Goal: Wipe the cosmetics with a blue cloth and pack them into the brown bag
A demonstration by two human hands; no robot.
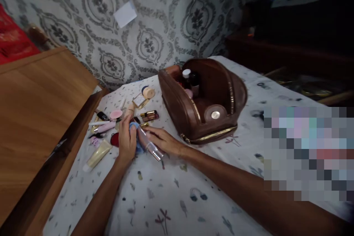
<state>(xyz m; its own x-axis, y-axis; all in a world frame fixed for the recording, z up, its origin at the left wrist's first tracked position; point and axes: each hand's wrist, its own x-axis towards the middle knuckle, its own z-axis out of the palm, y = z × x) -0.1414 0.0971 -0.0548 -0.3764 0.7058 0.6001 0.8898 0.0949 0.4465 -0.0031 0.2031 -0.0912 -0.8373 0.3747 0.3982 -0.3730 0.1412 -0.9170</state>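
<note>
Head view: slim translucent pinkish bottle [147, 143], shiny silvery end [158, 156]; right hand [160, 140] pinched it, left hand [126, 138] gripped light-blue cloth [134, 124] against it.

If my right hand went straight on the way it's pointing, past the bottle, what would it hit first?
Past the bottle, your right hand would probably meet the blue cloth at your left hand first, though depth is unclear.

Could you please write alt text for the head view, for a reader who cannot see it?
A left hand holds a blue cloth against a pinkish container in the right hand. Cosmetics lie scattered on a patterned white sheet, beside an open brown bag holding bottles.
</note>
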